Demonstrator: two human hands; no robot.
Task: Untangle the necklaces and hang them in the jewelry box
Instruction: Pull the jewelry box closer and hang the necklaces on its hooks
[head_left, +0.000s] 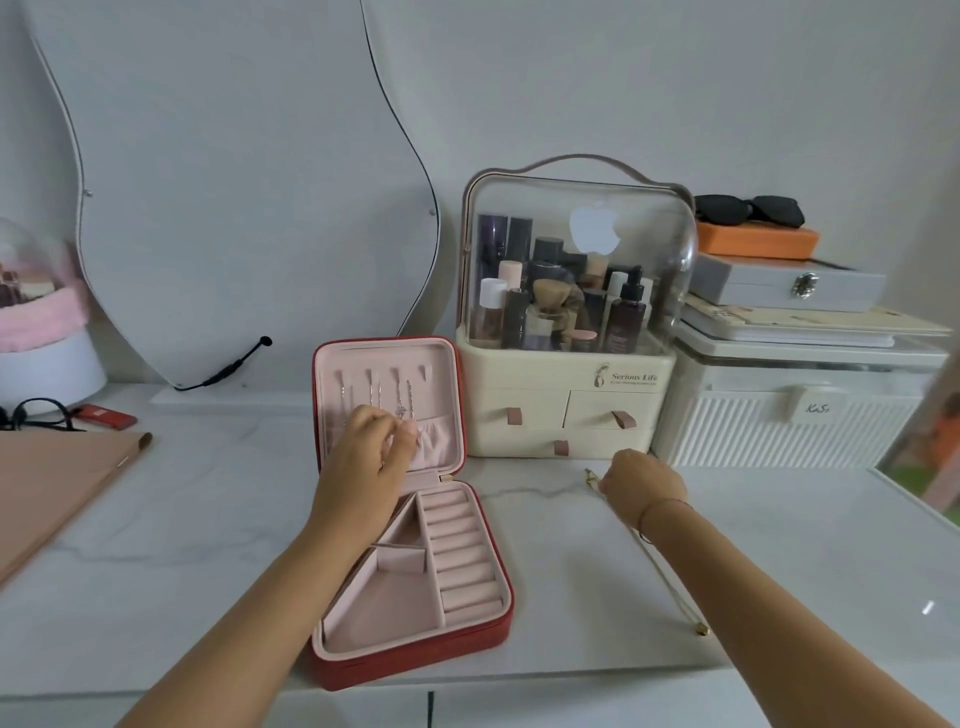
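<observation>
A red jewelry box with pink lining stands open on the white table, its lid upright. Several thin necklaces hang from hooks inside the lid above a gathered pocket. My left hand reaches into the lid at the pocket, fingers pinched together near the hanging chains; what it grips is too small to tell. To the right of the box, my right hand is closed on one end of a gold necklace, which trails across the table toward me and ends in a small pendant.
A cream cosmetics organiser with a clear dome stands just behind the box. A white ribbed container with stacked boxes and sunglasses is at the right. A tan pad, glasses and a red case lie left. A curvy mirror leans on the wall.
</observation>
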